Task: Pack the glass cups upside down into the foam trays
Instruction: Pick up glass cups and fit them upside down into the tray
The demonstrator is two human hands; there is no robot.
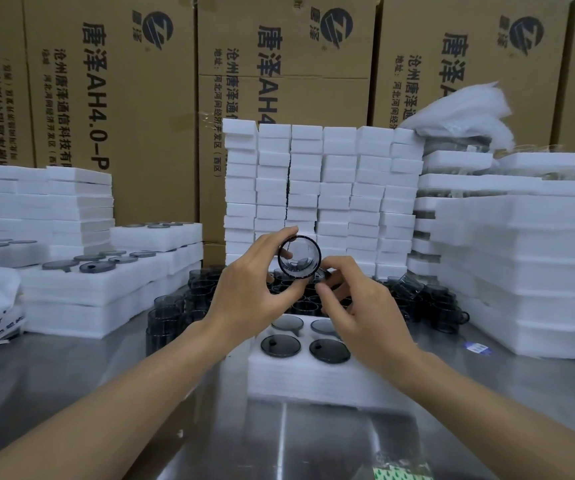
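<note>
Head view is showing me the cup (299, 258) held sideways in the air above the tray (313, 379), mouth facing me, likely for a check before I'm flipping it. My left hand (255, 289) is curling round its wall, and my right hand (358, 306) is pinching at its handle. Below, the tray is holding at least four packed cups (281, 345) bottoms-up. Loose cups (203, 282) are standing just behind it, with filled trays (99, 282) lying off to the left.

Single wide-angle view from the head, forward and down across the table (71, 393), close over its near edge, facing boxes (140, 98) at the far edge.
</note>
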